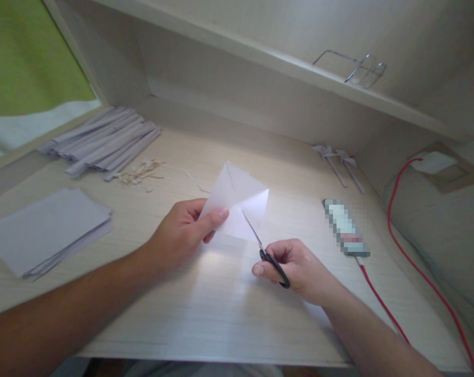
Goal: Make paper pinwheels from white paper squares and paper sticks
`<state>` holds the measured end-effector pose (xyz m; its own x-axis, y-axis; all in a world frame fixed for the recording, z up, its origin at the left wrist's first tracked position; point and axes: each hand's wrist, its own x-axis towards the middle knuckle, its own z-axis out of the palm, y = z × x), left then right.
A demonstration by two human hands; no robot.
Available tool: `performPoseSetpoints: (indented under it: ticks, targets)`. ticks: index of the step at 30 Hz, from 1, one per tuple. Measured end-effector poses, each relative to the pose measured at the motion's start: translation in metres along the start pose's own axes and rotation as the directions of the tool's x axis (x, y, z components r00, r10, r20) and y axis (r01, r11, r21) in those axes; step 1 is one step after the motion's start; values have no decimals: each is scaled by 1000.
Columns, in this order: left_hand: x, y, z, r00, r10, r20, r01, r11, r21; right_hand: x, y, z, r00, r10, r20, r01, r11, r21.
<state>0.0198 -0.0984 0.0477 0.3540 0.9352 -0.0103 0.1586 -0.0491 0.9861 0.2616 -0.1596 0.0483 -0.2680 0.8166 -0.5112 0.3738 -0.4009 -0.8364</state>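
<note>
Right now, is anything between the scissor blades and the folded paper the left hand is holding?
Nothing visible. The scissors in the right hand have their tip already at the folded paper, which the left hand pinches above the bare desk.

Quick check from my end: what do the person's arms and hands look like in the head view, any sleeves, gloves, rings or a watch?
Both forearms are bare to the frame edge, with no sleeves in view. The left hand and right hand wear no gloves. No rings, watch, bands or markings show on the fingers or wrists. Nails look short and unpainted.
</note>
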Motion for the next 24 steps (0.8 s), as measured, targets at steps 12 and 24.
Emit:
performPoseSetpoints:
  ticks: [12,24]
  targets:
    - [0,3,-3,997,22,-70,-20,1000,18,1,1,-3,1000,11,21,-10,999,-45]
    - [4,-7,-2,979,-82,189,82,997,10,5,-7,-35,867,-274,-416,311,950,23]
